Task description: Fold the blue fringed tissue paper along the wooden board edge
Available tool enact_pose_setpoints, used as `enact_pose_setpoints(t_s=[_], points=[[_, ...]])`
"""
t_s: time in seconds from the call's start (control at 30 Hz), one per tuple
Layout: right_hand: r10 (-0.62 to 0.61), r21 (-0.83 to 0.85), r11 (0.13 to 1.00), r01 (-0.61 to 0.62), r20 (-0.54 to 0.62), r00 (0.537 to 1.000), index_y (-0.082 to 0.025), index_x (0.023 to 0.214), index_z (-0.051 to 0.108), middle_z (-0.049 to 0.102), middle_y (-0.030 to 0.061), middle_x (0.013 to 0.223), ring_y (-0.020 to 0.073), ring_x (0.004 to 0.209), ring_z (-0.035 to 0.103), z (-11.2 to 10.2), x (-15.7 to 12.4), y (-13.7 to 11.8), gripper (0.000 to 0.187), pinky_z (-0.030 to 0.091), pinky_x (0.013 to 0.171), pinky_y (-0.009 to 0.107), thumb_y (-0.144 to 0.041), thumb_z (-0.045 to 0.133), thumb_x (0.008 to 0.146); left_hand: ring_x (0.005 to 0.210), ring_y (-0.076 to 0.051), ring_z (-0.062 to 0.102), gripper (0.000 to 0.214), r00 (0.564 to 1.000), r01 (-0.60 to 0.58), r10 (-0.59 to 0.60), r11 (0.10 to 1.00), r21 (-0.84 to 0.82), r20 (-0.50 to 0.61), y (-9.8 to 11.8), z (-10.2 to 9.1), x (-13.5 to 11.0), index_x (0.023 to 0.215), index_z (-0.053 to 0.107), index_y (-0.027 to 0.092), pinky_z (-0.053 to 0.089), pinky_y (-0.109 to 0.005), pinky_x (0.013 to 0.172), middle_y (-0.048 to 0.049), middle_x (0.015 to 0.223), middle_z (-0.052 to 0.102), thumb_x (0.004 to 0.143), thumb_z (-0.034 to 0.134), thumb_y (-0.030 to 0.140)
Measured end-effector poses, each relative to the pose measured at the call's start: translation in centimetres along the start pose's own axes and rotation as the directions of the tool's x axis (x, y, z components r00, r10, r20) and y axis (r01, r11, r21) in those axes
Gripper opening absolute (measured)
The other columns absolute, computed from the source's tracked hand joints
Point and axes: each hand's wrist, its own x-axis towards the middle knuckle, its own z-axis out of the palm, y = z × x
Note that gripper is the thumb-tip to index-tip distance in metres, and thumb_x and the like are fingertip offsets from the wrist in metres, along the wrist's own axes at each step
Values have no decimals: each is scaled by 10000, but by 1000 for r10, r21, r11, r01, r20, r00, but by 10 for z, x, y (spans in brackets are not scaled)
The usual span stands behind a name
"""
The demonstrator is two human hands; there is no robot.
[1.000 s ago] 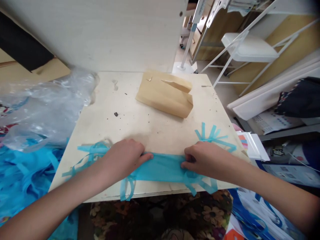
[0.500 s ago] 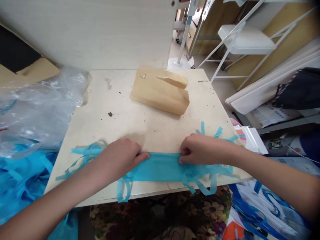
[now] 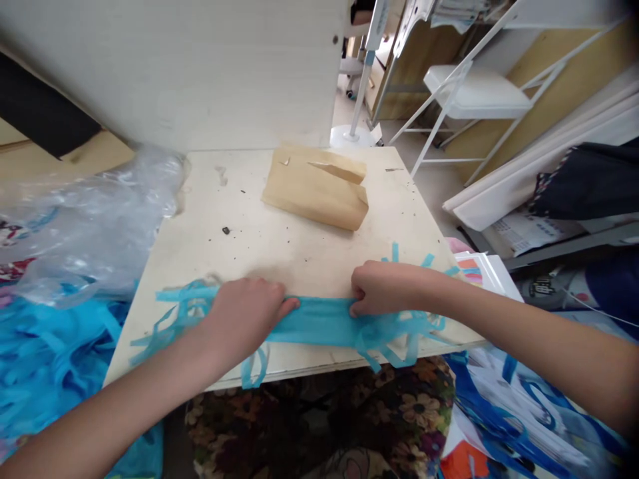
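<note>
Pressing down near the front edge of the board, our left hand lies palm-down on the blue strip, fingers bent and flat on the cloth rather than wrapped round it; the fingertips point right along the strip's top edge. Our right hand is curled into a loose fist at the strip's other end, thumb and fingers pinching the blue material where it bunches. The strip runs straight between the two hands, lying flat on the board just behind its front edge.

Thin blue ties fan out from the strip to the left of the left hand, and one loop hangs over the board's edge below that hand. More ties spread below and right of the right hand, some over the edge, and a few tips show beyond its knuckles.

Farther back on the board lies a tan paper bag, well apart from the hands, with small dark specks scattered on the wood nearby. Left of the board sits crumpled clear plastic over a blue heap. To the right stands a white chair, with papers and a dark bag on the floor. Flowered cloth shows below the board's edge.
</note>
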Motion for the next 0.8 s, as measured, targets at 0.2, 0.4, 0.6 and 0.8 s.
enact_pose_setpoints(t_s=[0.2,0.4,0.6,0.8], points=[[-29,-341,936,-86,-319,947,-121,793,613,610,132,797,227,806,539,4,-9,-45,181,350,657,311,-192,575,631,800,-242,514,113,863,-30,113,984,173,-492,17,1,-9,757,550,138,320,-408,739,-92,789,570,737,449,184],[-137,-390,921,-25,-382,914,-129,728,604,617,88,777,187,780,547,32,-10,-69,122,346,648,270,-78,543,637,734,-207,540,170,856,-300,338,941,157,-391,25,13,-8,720,564,120,351,-354,686,-71,706,585,749,400,87],[-116,-344,934,-99,-553,825,-100,776,573,582,117,796,214,781,525,57,-25,-57,154,345,646,313,-97,440,697,700,-191,555,145,853,-297,325,946,133,-408,21,25,-16,714,588,131,362,-309,626,-57,705,595,746,449,161],[-146,-259,965,-48,-678,720,-155,868,547,558,85,971,206,887,482,85,-43,-41,201,291,806,374,-139,429,707,793,-172,547,211,836,-308,320,946,101,-446,13,33,-21,831,594,173,354,-302,692,-39,853,596,757,455,314]])
